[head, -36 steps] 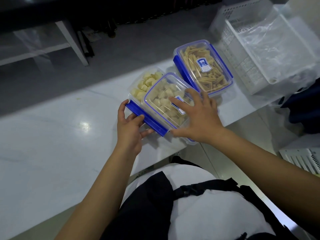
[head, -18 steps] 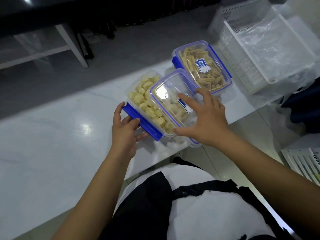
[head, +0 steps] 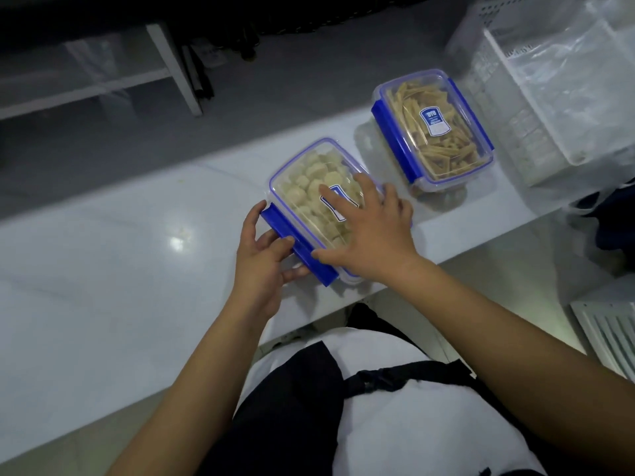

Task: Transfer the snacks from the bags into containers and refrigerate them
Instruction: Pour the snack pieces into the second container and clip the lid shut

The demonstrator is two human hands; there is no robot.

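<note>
A clear container of pale round snacks (head: 309, 180) sits near the front edge of the white counter (head: 120, 269). Its clear blue-rimmed lid now lies flat over it. My right hand (head: 371, 231) presses flat on the lid, fingers spread over the label. My left hand (head: 264, 259) grips the lid's blue side clasp (head: 295, 249) with thumb and fingers. A second container of yellow stick snacks (head: 436, 132), lid on and blue clasps down, stands just to the right, apart from both hands.
A white plastic basket (head: 536, 108) covered by clear plastic bags stands at the far right of the counter. Beyond the counter lies a grey floor with a white table leg (head: 175, 70). A white slatted object (head: 608, 331) sits low on the right.
The lid, skewed and raised over the pale-snack container before, has come down square onto it. My right hand now presses on it; my left hand stays at the blue clasp.
</note>
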